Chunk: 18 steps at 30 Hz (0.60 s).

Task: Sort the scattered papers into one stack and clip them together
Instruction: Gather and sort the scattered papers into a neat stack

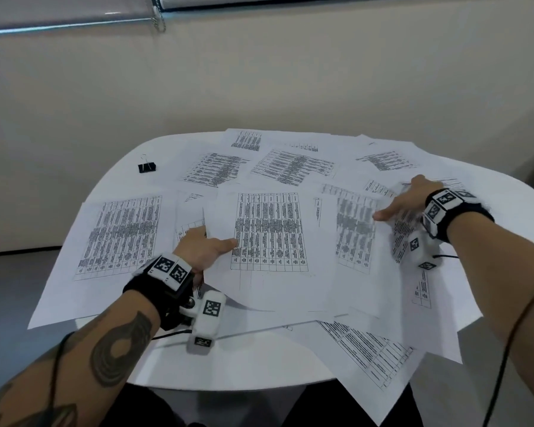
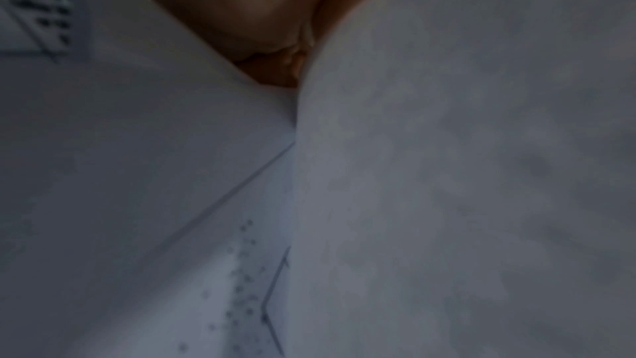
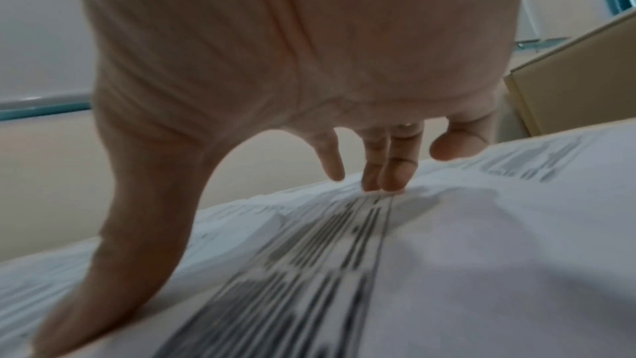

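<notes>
While printed papers (image 1: pixel 269 232) lie scattered and overlapping across the white table (image 1: pixel 117 167), my left hand (image 1: pixel 202 246) pinches the left edge of the middle sheet, thumb on top, fingers hidden beneath. My right hand (image 1: pixel 404 200) is spread wide, fingertips (image 3: pixel 392 178) pressing a sheet on the right side. Far left, the black binder clip (image 1: pixel 147 167) sits on bare tabletop beside the papers.

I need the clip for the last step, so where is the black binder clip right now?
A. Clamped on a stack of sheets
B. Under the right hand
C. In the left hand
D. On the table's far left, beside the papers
D: the black binder clip sits alone on the bare table at its far left, touched by neither hand and clamping nothing.
</notes>
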Motion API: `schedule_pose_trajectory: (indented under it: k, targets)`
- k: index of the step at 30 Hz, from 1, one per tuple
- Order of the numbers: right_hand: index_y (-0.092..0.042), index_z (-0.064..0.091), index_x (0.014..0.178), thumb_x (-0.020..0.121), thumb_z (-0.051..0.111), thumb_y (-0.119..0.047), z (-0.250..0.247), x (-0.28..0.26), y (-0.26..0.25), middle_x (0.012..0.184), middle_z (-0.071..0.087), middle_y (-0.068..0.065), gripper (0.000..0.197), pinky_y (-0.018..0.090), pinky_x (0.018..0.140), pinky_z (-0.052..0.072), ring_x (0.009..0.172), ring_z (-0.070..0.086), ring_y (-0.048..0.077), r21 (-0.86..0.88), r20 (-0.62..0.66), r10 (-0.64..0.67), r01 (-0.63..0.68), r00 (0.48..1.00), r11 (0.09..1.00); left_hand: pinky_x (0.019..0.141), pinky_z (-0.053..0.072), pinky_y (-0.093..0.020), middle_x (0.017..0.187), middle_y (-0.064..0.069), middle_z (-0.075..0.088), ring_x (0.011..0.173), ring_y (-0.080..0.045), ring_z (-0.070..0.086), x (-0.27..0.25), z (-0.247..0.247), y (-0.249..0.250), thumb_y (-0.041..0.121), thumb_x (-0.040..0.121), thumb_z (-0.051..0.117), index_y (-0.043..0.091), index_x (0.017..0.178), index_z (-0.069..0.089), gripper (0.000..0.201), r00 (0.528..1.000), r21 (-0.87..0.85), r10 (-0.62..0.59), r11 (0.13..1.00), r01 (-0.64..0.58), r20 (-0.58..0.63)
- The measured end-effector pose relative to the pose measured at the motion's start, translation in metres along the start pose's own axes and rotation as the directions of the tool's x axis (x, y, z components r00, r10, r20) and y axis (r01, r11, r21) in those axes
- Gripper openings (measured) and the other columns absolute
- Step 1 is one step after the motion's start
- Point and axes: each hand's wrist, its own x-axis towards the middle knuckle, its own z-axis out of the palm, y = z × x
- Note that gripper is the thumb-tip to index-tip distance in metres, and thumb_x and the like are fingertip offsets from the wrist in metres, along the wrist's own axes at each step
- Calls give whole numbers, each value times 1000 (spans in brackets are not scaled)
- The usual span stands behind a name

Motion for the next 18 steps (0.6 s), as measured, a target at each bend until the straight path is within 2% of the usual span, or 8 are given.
schedule_pose_trajectory:
  k: [2,3,6,8,10,13,16,18]
  targets:
    - [-1,53,134,-3,88,-77,-2,9,7,136,60,20,160,45,95,52,121,58,40,24,37,-18,17,999,1000,93,59,-52,96,-4,80,92,-29,76,-1,0,3,49,63,89,15,96,76,49,1000,26,2,1000,-3,5]
    - [1,58,123,-5,89,-75,-2,11,9,126,65,20,152,42,89,53,112,62,38,32,37,-37,36,999,999,93,59,-50,97,-4,80,93,-29,76,-2,1,5,43,73,89,16,94,75,37,1000,39,10,999,-10,-2]
    - [5,63,122,17,95,-67,-4,-2,3,122,69,21,132,45,95,54,109,65,38,25,36,-111,110,993,994,94,58,-42,96,0,76,96,-26,73,1,2,4,31,86,83,21,90,71,16,999,70,31,997,-30,-11]
    - [4,65,124,24,98,-63,-3,-9,-4,125,70,20,124,42,97,53,111,65,36,26,55,-142,141,988,990,93,59,-43,96,-1,77,95,-26,74,2,2,2,30,86,83,18,94,72,18,1000,66,27,997,-26,-14]
    - [3,61,131,41,101,-51,0,-16,-14,132,67,17,113,38,96,51,114,63,34,54,70,-165,161,984,985,93,59,-47,98,-3,78,94,-27,74,4,2,1,32,85,83,15,99,73,25,999,66,30,997,-29,-11]
    - [2,56,139,59,99,-41,10,-27,-35,134,62,13,101,30,86,49,115,60,31,119,69,-221,212,973,970,94,58,-44,102,-4,77,95,-26,73,5,1,1,34,86,82,13,105,72,30,999,102,33,994,-33,-2]
    - [1,64,122,58,101,-35,19,-37,-55,107,70,7,83,25,54,52,92,68,26,94,90,-272,264,958,960,95,58,-46,104,-5,77,97,-28,73,4,1,1,34,86,83,13,106,72,31,999,93,33,995,-31,-16]
    - [-1,68,113,59,100,-28,22,-41,-64,95,72,8,68,26,46,50,79,69,25,65,124,-285,279,951,958,97,57,-48,104,-6,77,99,-29,73,3,2,1,34,86,82,11,107,72,32,999,92,44,995,-41,-22]
